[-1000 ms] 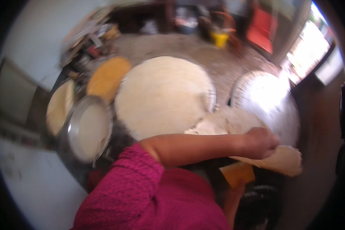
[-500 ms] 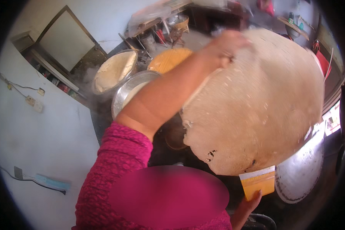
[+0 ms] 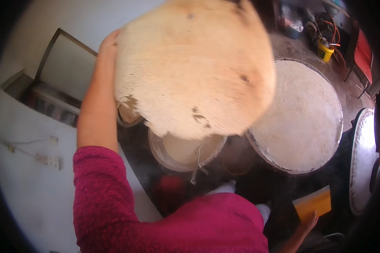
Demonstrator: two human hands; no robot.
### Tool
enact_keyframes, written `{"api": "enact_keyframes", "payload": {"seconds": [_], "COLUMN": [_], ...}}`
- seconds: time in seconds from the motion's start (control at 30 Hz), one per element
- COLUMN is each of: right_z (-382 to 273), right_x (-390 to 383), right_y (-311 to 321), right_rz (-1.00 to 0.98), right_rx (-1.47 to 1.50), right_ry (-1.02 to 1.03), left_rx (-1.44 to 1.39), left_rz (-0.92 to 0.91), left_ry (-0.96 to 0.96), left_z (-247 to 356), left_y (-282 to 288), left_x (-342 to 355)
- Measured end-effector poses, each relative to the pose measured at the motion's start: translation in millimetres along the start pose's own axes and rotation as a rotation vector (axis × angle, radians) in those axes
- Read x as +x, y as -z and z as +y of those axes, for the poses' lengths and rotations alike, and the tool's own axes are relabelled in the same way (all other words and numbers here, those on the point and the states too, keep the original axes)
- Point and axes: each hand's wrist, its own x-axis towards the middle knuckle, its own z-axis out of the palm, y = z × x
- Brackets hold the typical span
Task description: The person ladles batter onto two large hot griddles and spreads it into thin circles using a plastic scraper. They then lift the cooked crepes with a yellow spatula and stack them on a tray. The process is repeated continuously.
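Observation:
Raised at the upper left, my left hand (image 3: 111, 40) grips the edge of a large, thin, pale flatbread (image 3: 190, 67) with browned spots and a ragged lower edge; its fingertips are partly hidden by the sheet. Low at the right, my right hand (image 3: 309, 220) holds a yellow flat scraper (image 3: 309, 200). Below the flatbread is a metal bowl of pale batter (image 3: 179, 152) with a metal handle sticking out. Right of it lies a large round griddle (image 3: 295, 114) covered with a pale, flat layer.
A metal lid (image 3: 361, 160) stands at the far right. Behind are a red chair (image 3: 363, 52), a yellow bucket (image 3: 325, 50) and clutter. A white wall (image 3: 29, 177) with cables runs along the left, below a framed opening (image 3: 63, 63).
My left hand has risen from the right side to the upper left, lifting and carrying the flatbread with it. My right hand still holds the scraper. The view has swung about.

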Motion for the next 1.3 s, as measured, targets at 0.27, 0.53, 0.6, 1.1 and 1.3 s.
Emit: {"api": "enact_keyframes", "payload": {"seconds": [0.27, 0.53, 0.6, 1.1, 1.3], "right_z": [63.6, -12.3, -24.7, -23.6, 5.0], "right_x": [3.6, -63.6, -67.8, -52.1, -9.5], "right_y": [60.3, -1.6, -17.0, -6.1, 63.2], "right_rz": [-0.215, -0.234, -0.302, -0.307, -0.335], "right_rx": [0.132, -0.174, -0.224, -0.02, 0.216], "right_ry": [-0.123, -0.194, -0.197, -0.224, -0.221], "left_rx": [0.019, -0.403, -0.513, -0.538, -0.365], "left_rz": [0.565, 1.16, 1.221, -0.063, -0.419], "left_ry": [-0.149, 0.485, 0.573, 0.657, 0.917], "left_z": [-141.8, -391.4, -425.4, -404.1, -327.6], "left_y": [282.6, 347.7, 331.9, 6.5, -165.5], "left_x": [39.4, 0.6, -7.3, -140.9, -321.9]}}
